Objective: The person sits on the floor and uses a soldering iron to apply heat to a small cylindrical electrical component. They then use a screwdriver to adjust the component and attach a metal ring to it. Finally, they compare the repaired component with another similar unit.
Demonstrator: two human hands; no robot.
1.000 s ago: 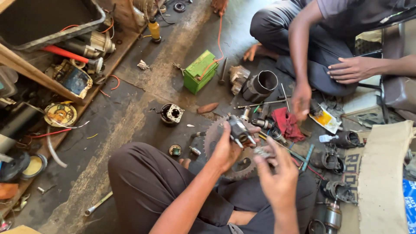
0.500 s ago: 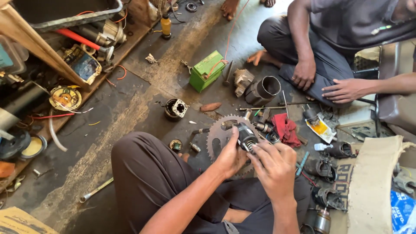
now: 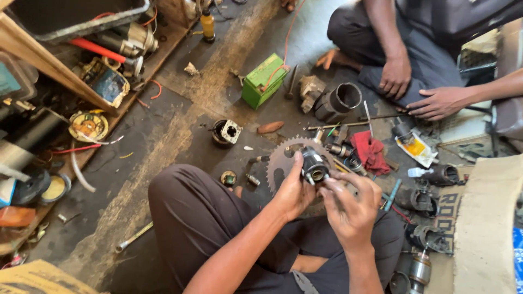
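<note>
Gripping a dark motor part (image 3: 314, 166) at frame centre, left hand (image 3: 292, 191) closed around it; right hand (image 3: 350, 204) pinches its front, fingers curled. Sprocket (image 3: 279, 159) behind; red rag (image 3: 370, 152) to the right; green battery (image 3: 263, 80) above.

A grimy, oil-stained concrete floor (image 3: 180, 109) fills the view, sunlit toward twelve o'clock. At ten o'clock stands a low wooden shelf (image 3: 49, 60) crowded with clutter. At four o'clock lies a flattened piece of cardboard (image 3: 485, 223).
</note>
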